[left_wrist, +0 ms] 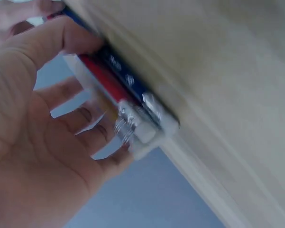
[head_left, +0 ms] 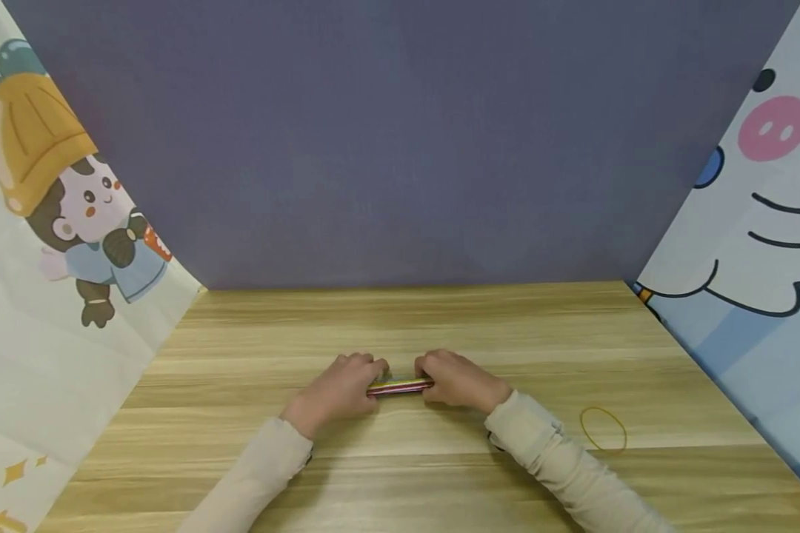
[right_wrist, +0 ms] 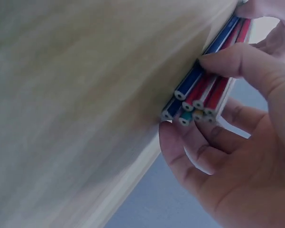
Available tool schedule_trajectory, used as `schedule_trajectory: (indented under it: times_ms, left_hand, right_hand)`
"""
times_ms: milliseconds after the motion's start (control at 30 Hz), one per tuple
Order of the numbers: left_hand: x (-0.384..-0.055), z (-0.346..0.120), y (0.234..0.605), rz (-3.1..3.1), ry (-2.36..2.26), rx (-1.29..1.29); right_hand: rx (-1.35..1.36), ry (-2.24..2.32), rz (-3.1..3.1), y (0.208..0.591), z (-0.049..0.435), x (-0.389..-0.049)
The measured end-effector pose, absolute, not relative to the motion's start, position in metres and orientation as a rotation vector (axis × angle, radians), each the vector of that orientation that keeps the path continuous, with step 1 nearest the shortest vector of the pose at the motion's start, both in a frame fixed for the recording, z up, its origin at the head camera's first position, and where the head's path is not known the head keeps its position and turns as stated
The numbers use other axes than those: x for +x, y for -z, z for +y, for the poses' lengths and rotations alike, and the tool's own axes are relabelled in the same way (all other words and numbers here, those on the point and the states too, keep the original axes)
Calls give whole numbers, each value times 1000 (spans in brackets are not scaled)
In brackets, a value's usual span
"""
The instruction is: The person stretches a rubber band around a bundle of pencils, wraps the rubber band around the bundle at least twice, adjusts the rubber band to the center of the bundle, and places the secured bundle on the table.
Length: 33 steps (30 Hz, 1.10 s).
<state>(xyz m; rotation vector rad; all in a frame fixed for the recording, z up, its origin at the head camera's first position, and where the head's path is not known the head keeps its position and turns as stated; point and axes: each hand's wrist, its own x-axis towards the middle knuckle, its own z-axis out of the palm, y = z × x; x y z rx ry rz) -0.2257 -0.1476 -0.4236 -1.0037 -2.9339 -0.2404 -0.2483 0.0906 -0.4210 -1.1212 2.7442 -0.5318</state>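
Observation:
A bundle of several pencils (head_left: 400, 386) lies crosswise between the two hands, close over the wooden table. My left hand (head_left: 347, 385) grips its left end, where white erasers in silvery metal bands (left_wrist: 144, 126) stick out past the fingers. The thumb presses on blue and red pencils in the left wrist view. At the other end my right hand (head_left: 456, 379) holds the bundle between thumb and curled fingers. Flat, unsharpened pencil ends (right_wrist: 194, 107) show there, in blue, red, green and yellow. Part of each end is hidden behind the fingers in the head view.
A yellow rubber band (head_left: 603, 429) lies on the wooden table (head_left: 273, 326), right of the right forearm. A dark grey-blue panel (head_left: 400, 148) stands behind the table. Cloths with cartoon prints hang at the left (head_left: 40, 355) and right (head_left: 773, 281) sides.

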Motion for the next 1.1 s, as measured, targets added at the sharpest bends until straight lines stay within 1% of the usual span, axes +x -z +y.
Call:
schedule_trajectory:
  times_ms: [167,467,600,733,933,1100]
  left_hand:
    - [-224,-140,425,-2897,228,-1026]
    - [-216,-137,427,-2880,229,-1024]
    - [-212,-137,421,-2905,304,-1050]
    - [-211,-135,416,-2985,589,-1069]
    - [-203,-134,410,-3045,1412,-1025]
    - [-192,-126,406,-2933,1877,-957]
  right_hand:
    - [-1092,557,2695,421,89,-247]
    - [-1180,663,2635,426,89,-244]
    - [-1209,734,2600,419,94,-244]
    - [-1176,860,2599,404,100,-241]
    - [-1119,1204,2474,382,115,-239]
    - [-1113,1441,2369,368,120,-234]
